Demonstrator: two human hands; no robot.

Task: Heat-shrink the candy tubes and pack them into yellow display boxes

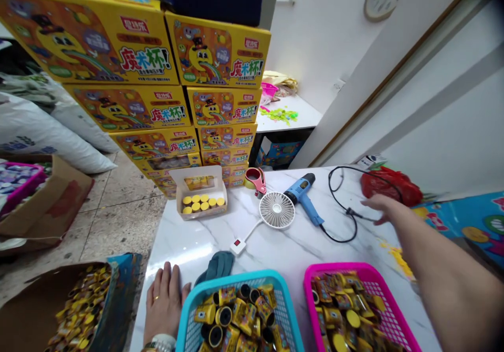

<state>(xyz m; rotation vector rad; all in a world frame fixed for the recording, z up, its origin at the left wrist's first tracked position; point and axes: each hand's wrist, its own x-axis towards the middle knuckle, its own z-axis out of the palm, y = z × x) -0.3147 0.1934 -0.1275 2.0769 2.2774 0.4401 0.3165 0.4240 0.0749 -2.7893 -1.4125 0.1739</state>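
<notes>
My left hand point(167, 302) lies flat on the marbled white table with its fingers stretched out, left of a turquoise basket point(277, 278). That basket is filled with small yellow printed cups point(238, 315). At the right, my right hand point(380, 208) is stretched over the table beside a black power cord point(334, 241) and a red plastic bag point(389, 187). Its thumb and finger show apart, slightly blurred, with nothing visible held. The cord leads to a blue heat gun point(309, 205). A pink basket point(364, 268) of wrapped cups, some with yellow lids, stands below my right forearm.
A white fan point(276, 210), tape dispenser point(256, 179), dark teal cloth point(218, 265) and open box of yellow-lidded cups point(202, 213) are on the table. Stacked yellow cartons point(220, 53) rise behind. A carton of cups point(114, 289) stands at lower left.
</notes>
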